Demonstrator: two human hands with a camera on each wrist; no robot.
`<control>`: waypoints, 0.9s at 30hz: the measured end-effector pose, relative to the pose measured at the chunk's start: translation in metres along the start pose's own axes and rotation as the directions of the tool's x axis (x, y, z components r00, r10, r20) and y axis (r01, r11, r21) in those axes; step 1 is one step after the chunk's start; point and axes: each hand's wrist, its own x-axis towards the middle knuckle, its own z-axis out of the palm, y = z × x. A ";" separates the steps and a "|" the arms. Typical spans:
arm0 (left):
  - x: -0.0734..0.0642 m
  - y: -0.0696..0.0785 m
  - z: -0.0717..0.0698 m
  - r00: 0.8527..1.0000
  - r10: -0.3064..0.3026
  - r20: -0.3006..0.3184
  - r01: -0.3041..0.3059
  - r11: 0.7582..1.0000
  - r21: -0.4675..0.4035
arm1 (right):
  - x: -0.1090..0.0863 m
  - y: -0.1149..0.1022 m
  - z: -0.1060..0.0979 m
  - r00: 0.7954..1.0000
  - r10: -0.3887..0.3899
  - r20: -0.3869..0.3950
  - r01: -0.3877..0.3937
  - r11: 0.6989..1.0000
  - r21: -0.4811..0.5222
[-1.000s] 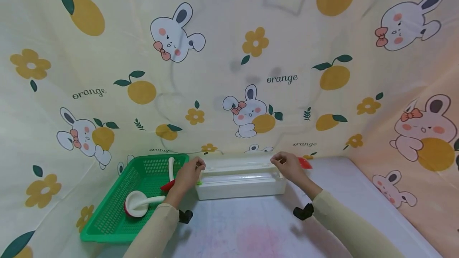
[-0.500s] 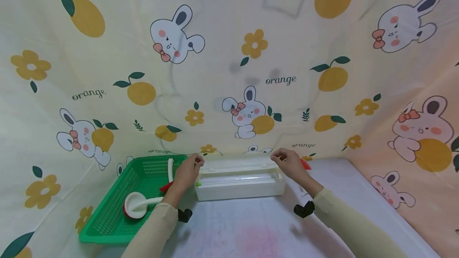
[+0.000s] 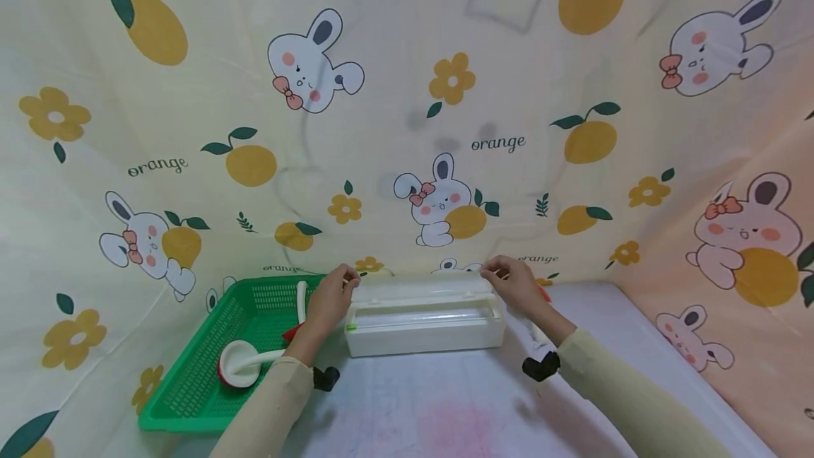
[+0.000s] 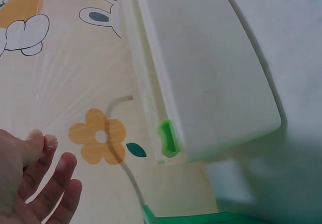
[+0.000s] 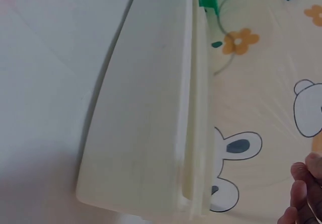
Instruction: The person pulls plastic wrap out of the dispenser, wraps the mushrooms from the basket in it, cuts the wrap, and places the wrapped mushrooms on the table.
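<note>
A long white cling film dispenser (image 3: 426,339) lies on the table with its lid raised, a shiny film roll showing inside. Clear cling film (image 4: 65,90) stretches up from it, creased into fan-like folds toward my left hand. My left hand (image 3: 332,297) pinches one corner of the film between thumb and forefinger, above the dispenser's left end. Over the right end, my right hand (image 3: 516,287) pinches the other corner; in the right wrist view its fingers (image 5: 302,189) are partly cut off. A green slider (image 4: 168,138) sits at the dispenser's left end.
At left stands a green basket (image 3: 184,420) holding a white-and-red ladle (image 3: 240,364) and another red piece with a white handle (image 3: 302,302). A red object (image 3: 544,293) and a white item (image 3: 539,334) are partly hidden behind the right arm. A printed curtain (image 3: 381,126) hangs behind.
Both hands have risen slightly above the dispenser, drawing the film upward. The dispenser and basket stay in place.
</note>
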 end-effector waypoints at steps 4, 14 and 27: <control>0.002 -0.001 -0.002 1.000 0.026 -0.014 -0.026 1.000 -0.008 | 0.000 -0.005 -0.003 1.000 -0.004 0.003 0.004 1.000 0.014; 0.006 0.007 -0.010 0.998 0.028 -0.056 -0.028 1.000 -0.010 | 0.004 -0.013 -0.011 0.998 -0.056 -0.010 0.056 0.998 0.012; 0.010 0.013 -0.020 0.989 0.094 -0.111 -0.094 0.996 0.012 | 0.009 -0.026 -0.020 0.993 -0.108 -0.046 0.108 0.994 -0.009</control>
